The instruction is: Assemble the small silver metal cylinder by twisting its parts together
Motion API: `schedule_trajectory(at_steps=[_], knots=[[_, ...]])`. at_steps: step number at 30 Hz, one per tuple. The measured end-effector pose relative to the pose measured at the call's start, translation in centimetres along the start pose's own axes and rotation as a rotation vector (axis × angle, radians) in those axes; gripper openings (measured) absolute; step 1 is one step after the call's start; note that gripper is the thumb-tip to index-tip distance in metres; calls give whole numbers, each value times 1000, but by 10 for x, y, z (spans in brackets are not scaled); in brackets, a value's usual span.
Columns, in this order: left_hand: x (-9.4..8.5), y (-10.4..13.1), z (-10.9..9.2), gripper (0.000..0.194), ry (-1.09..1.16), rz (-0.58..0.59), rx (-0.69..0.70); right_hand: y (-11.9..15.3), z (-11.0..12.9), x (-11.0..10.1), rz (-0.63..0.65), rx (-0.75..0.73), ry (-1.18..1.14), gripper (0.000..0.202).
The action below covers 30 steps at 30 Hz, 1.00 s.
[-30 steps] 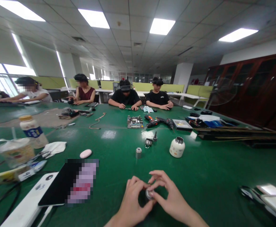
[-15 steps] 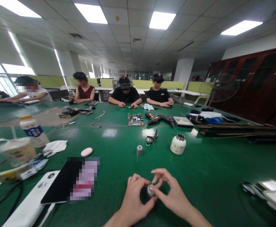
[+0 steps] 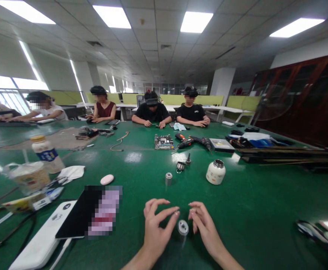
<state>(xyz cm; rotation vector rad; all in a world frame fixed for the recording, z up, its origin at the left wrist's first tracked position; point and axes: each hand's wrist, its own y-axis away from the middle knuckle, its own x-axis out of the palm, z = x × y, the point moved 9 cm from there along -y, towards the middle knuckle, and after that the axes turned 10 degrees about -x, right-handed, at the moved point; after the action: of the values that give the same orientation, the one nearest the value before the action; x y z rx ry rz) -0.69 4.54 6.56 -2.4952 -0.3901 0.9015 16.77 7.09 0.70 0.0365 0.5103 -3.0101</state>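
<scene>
left hand and right hand flank cylinder (upright).

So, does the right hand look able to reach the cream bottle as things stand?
Probably yes, with a forward stretch: the right hand looks empty, and nothing visible stands between it and the cream bottle.

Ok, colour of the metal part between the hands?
The metal part is silver-grey with dark spots on top, best seen in the head view.

Left hand and right hand flank a metal cylinder on the green table.
</scene>
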Motion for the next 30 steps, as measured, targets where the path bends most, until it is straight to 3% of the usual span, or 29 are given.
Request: schedule_trajectory(at_steps=[2,6,9,13,15,18,24,30], knots=[[-4,-2,11,19,-174,-86,-60,-1,1,0,-3,-4,7,40],[11,-4,28,16,-398,9,-158,-2,1,0,-7,-8,8,40],[9,-4,24,16,-358,-23,-126,-1,0,1,-4,-9,6,39],[-4,6,-3,16,-127,-103,77,-2,-1,2,9,-6,12,39],[-1,14,-17,11,-52,-42,177,-2,-1,2,15,-10,11,38],[4,20,-27,9,-29,39,221,-2,1,3,17,-20,9,38],[8,18,-21,12,-19,65,181,0,0,3,11,-6,9,38],[19,19,-21,31,-1,255,166,-2,3,-2,-29,-16,-6,36]])
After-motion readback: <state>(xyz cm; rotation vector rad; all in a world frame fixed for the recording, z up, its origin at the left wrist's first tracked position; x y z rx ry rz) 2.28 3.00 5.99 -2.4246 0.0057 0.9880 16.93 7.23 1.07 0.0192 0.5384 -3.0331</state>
